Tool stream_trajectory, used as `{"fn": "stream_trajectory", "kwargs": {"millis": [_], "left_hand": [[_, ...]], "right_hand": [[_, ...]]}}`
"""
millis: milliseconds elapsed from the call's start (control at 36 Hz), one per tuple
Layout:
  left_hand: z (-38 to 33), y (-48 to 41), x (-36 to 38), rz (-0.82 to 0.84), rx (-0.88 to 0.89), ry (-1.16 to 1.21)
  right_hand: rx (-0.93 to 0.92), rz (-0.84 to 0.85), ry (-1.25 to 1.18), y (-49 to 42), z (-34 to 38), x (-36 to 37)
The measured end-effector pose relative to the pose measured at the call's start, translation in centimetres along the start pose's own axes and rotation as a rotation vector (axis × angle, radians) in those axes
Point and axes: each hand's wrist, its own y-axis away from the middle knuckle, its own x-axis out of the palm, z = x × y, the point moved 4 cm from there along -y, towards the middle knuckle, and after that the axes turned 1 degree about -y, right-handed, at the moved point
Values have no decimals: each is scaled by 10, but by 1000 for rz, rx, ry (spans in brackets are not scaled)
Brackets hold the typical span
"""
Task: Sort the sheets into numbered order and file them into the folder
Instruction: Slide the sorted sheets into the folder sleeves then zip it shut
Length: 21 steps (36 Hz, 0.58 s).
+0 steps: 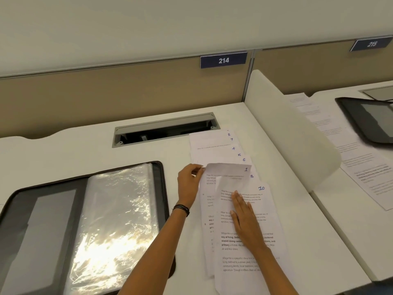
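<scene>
Your left hand (189, 184), just right of centre in the frame, has its fingers curled and pinches the upper left corner of the sheet marked 1 (229, 169), whose top edge is lifted and bent off the pile. A dark band (181, 208) sits on that wrist. Your right hand (244, 220), lower and to the right, lies flat with straight fingers pressed on the sheet marked 10 (261, 201), gripping nothing. Both sheets belong to a fan of printed sheets (212, 145) that runs from the centre of the frame down to the lower right on the white tabletop (85, 150). Their handwritten blue corner numbers read, from the far end toward you, 2, 7, 4, 5, 6, 1, 8, 10, and the sheet marked 10 lies on top at the near end. The folder (53, 209) lies open in the lower left of the frame, just beside the fan and apart from it, with glossy clear sleeves (119, 209) stacked on its right half. Above the sheets, a grey cable hatch (163, 129) stands open in the tabletop. A blue plate reading 214 (223, 60) hangs on the tan partition at upper centre, and another reading 215 (371, 44) at upper right. Beyond a white divider (287, 128) at the right, more printed sheets (361, 167) and a second dark folder (370, 118) lie on the next tabletop.
</scene>
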Motion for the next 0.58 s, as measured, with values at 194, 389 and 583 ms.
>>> {"fn": "stream_trajectory", "kwargs": {"millis": [194,389,583], "left_hand": [[-26,-8,-30,-137,76,-10],[-65,-15,-76,-261,209,63],[-100,-13,-116,-317,211,174]], "right_hand": [[-17,21,-12,-4,6,-2],[-41,73,33,-8,15,5],[76,-15,-4,-16,19,1]]}}
